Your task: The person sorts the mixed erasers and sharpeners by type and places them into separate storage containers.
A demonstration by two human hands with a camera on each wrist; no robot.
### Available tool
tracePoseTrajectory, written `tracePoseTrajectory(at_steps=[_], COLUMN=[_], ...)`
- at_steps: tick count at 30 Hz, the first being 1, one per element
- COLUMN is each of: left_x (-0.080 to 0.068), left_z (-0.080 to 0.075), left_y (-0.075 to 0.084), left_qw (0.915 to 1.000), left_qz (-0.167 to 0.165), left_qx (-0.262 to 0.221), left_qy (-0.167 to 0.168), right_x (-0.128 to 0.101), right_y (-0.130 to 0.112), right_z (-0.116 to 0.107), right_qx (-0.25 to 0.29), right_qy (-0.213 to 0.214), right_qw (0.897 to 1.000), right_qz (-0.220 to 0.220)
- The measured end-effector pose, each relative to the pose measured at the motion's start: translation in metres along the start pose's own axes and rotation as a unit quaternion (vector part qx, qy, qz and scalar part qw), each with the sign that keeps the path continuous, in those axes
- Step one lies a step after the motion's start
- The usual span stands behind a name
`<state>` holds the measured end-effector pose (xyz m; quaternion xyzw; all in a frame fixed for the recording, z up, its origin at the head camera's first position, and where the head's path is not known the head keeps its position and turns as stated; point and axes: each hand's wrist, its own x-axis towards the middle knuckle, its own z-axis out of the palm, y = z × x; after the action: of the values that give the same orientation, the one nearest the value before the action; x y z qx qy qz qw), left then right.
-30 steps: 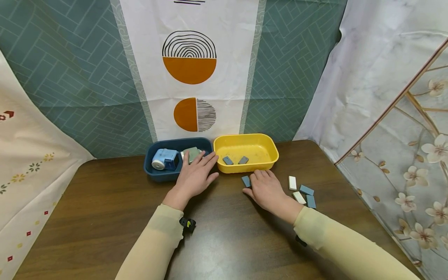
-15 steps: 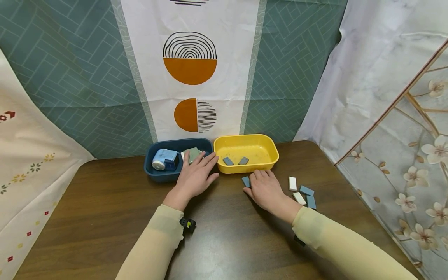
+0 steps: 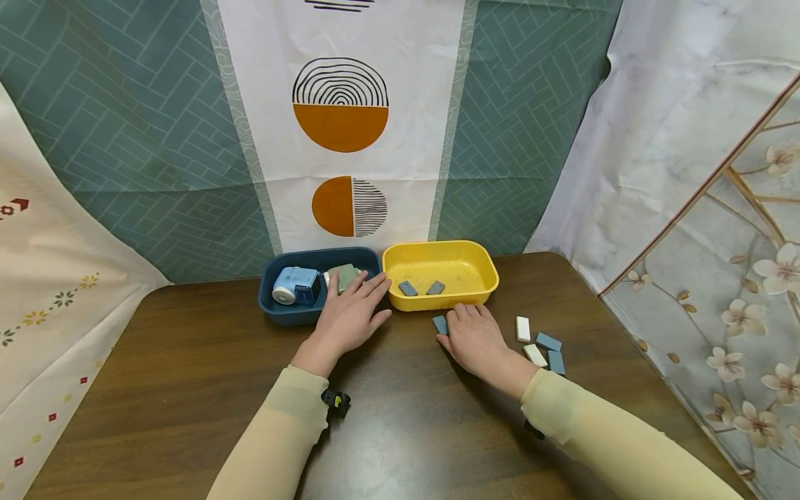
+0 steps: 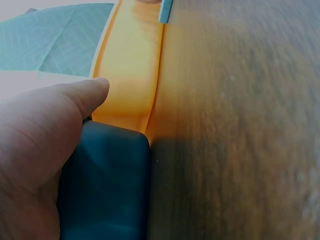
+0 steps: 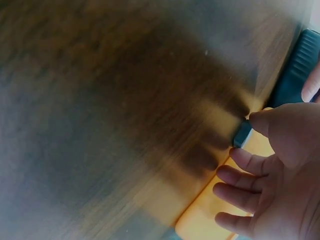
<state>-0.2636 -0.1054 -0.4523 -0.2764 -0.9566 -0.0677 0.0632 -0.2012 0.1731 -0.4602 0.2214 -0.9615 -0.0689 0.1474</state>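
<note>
Comparing the three head views shows almost nothing has changed — both hands stay put on the bench (image 3: 187, 361), so the work looks paused mid-grasp. The left hand (image 3: 347, 316) rests with fingers straight and slightly spread over the near rim of the blue bin (image 3: 269, 305), touching it. At its 3 o'clock, the right hand (image 3: 476, 338) pinches a small blue block (image 3: 440, 323) between thumb and forefinger, on the wood just in front of the yellow bin (image 3: 484, 285). No brand, label or readable writing shows anywhere.
</note>
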Motion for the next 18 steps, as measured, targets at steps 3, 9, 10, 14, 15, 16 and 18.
tracePoseTrajectory(at_steps=[3,9,10,14,15,16,18], left_x=[0.0003,-0.0004,-0.0005,-0.0007,-0.0009,-0.0009,-0.0009], left_z=[0.0007,0.0001,0.0,-0.0004,-0.0007,-0.0008,-0.0009], left_y=[-0.0005,-0.0003,-0.0003,-0.0001,0.0001,0.0002,0.0002], left_qw=[1.0,1.0,1.0,1.0,1.0,1.0,1.0], left_qz=[0.002,0.003,0.003,0.004,0.004,0.004,0.004], left_qx=[0.001,0.007,0.008,0.004,0.004,0.004,0.003], left_qy=[0.003,0.004,0.003,0.004,0.003,0.003,0.002], right_x=[-0.0005,-0.0024,-0.0027,-0.0042,-0.0046,-0.005,-0.0056], right_y=[-0.0008,-0.0017,-0.0017,-0.0018,-0.0018,-0.0018,-0.0019], right_z=[-0.0016,-0.0026,-0.0024,-0.0023,-0.0023,-0.0024,-0.0031], right_qx=[0.0,0.004,0.005,0.009,0.011,0.013,0.016], right_qy=[0.001,0.021,0.025,0.042,0.044,0.046,0.047], right_qw=[1.0,1.0,1.0,0.999,0.999,0.999,0.999], right_qz=[0.001,-0.005,-0.006,-0.013,-0.015,-0.016,-0.018])
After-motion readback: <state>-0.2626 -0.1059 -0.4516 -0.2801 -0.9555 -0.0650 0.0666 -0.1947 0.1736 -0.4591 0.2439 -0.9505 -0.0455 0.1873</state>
